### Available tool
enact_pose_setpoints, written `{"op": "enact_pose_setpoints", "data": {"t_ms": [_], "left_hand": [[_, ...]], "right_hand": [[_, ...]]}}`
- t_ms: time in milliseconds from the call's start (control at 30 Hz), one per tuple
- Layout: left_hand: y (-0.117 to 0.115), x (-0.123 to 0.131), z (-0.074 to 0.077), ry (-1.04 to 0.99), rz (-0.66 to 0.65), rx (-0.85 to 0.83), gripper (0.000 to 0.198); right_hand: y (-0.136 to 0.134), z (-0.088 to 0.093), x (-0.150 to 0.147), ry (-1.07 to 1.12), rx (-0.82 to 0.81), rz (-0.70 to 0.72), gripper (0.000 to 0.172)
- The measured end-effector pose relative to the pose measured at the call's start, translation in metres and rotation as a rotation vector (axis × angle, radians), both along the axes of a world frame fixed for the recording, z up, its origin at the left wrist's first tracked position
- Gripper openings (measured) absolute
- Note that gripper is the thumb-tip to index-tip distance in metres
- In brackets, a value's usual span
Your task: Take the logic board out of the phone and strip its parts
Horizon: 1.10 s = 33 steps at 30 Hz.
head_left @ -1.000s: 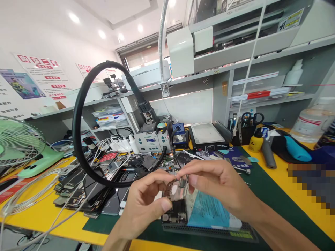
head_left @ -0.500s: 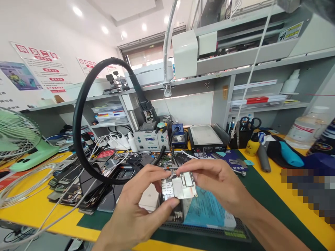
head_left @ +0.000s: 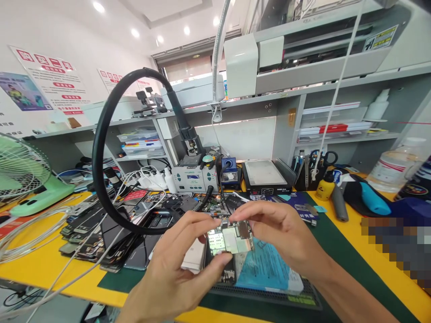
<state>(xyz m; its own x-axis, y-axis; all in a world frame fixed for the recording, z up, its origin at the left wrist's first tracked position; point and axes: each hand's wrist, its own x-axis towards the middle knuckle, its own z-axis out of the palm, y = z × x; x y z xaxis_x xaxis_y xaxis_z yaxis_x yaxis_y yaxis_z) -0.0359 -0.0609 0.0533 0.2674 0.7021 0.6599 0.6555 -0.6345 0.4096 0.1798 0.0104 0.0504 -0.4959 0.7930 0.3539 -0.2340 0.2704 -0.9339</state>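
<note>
A small phone circuit board (head_left: 232, 240) with silvery metal shields is held up between both hands above the bench. My left hand (head_left: 183, 260) pinches its left side, thumb along the lower edge and fingers at the upper left corner. At its upper right, my right hand (head_left: 286, 237) grips the edge with thumb and fingertips. Below the board lie an opened dark phone (head_left: 227, 273), a pale phone (head_left: 194, 255) and a blue-and-white packet (head_left: 269, 269), partly covered by my hands.
A hot-air station (head_left: 195, 179) with a thick looping black hose (head_left: 97, 157) stands behind. Stacked phone parts (head_left: 97, 237) and cables lie left, near a green fan (head_left: 37, 197). A heating plate (head_left: 264, 175), yellow bottle (head_left: 325, 187) and large clear bottle (head_left: 392, 166) sit back right.
The board has tilted slightly in my fingers, so its shields reflect light differently and one at the upper right looks darker. Both hands keep their grip.
</note>
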Motion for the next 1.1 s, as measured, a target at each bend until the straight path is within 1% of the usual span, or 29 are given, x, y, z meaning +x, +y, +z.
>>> {"op": "enact_pose_setpoints", "data": {"t_ms": [167,467,633,700,800,867,933,1033,1100], "left_hand": [[-0.0007,-0.0006,-0.0017,0.009,0.002,0.003,0.046],[0.0006,0.0018,0.001,0.015,0.001,0.007,0.045],[-0.002,0.0007,-0.0009,0.04,0.029,0.037,0.044],[-0.0017,0.0001,-0.0023,0.068,0.059,0.072,0.045],[0.0006,-0.0001,-0.0043,0.135,0.111,0.157,0.05],[0.0026,-0.0002,-0.0052,0.176,0.122,0.222,0.053],[0.0042,-0.0006,-0.0059,0.209,0.132,0.276,0.053],[0.005,-0.0015,-0.0073,0.252,0.162,0.333,0.054],[0.0048,-0.0022,-0.0083,0.281,0.185,0.361,0.054]], "right_hand": [[-0.0009,-0.0008,0.0014,0.001,-0.015,0.006,0.015],[-0.0014,0.0007,0.0005,0.007,-0.021,0.026,0.016],[0.0014,-0.0023,-0.0006,0.048,-0.087,0.046,0.019],[0.0028,-0.0023,0.0007,0.082,-0.14,0.067,0.024],[0.0034,0.0,0.0031,0.107,-0.209,0.152,0.032],[0.0024,0.0016,0.0035,0.082,-0.225,0.19,0.033],[0.0006,0.0019,0.0027,0.026,-0.222,0.178,0.031],[-0.0012,0.0,0.0002,-0.066,-0.194,0.122,0.029],[-0.001,-0.0016,-0.0013,-0.112,-0.171,0.097,0.024]]}}
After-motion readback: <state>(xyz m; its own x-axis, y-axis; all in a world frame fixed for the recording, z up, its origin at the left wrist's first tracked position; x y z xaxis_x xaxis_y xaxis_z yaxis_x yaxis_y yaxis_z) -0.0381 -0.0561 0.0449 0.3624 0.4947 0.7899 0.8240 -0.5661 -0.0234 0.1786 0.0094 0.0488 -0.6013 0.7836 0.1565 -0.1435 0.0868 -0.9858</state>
